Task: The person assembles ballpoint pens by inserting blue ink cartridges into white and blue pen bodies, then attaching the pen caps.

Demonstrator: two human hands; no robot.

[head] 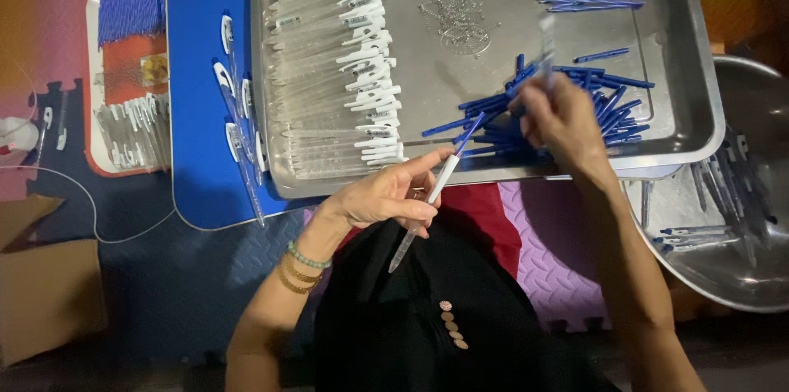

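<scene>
In the head view, a pen barrel (427, 203) with a blue refill standing out of its upper end is pinched in the closed fingers of the left hand (386, 195), just below the tray's (690, 112) near edge; its long axis runs diagonally, tip down-left, refill up-right. The right hand (563, 121) is held over the pile of blue refills (612, 108) near the tray's near right corner, fingers closed on a small blurred piece. The pile lies nearer the right hand.

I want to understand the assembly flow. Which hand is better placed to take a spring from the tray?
Probably the right hand: it is already over the metal tray, nearer the spring pile. The left hand is below the tray's edge, holding a clear pen barrel.
</scene>
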